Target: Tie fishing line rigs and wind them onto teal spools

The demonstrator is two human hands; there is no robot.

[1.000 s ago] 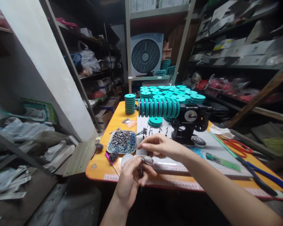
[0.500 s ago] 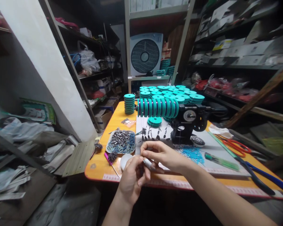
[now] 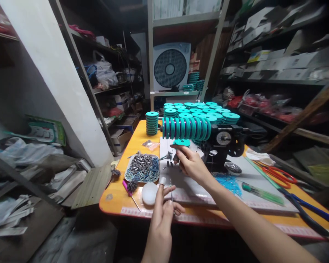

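My left hand [image 3: 164,210] is low over the front edge of the table, palm turned partly up. A white wrap [image 3: 162,180] covers one fingertip. A thin metallic piece [image 3: 171,195] stands by its thumb; its kind is too small to tell. My right hand [image 3: 190,162] reaches forward below a row of green line spools [image 3: 186,128] on a black winding machine [image 3: 218,148]. Its fingers are bent together beside small dark weights [image 3: 169,157] hanging under the spools; what they pinch is hidden.
On the left stands a tray [image 3: 129,179] with grey sinkers and bluish metal pins. Near it are a round white lid [image 3: 150,193] and a pink-handled tool [image 3: 127,187]. Blue bits [image 3: 229,184], a green tube [image 3: 263,193] and pliers [image 3: 304,208] lie right. Green spools [image 3: 199,109] are stacked behind.
My hands were together over a grey piece and have parted. The right moved forward to the hanging lines; the left turned and its fingers stretched out more.
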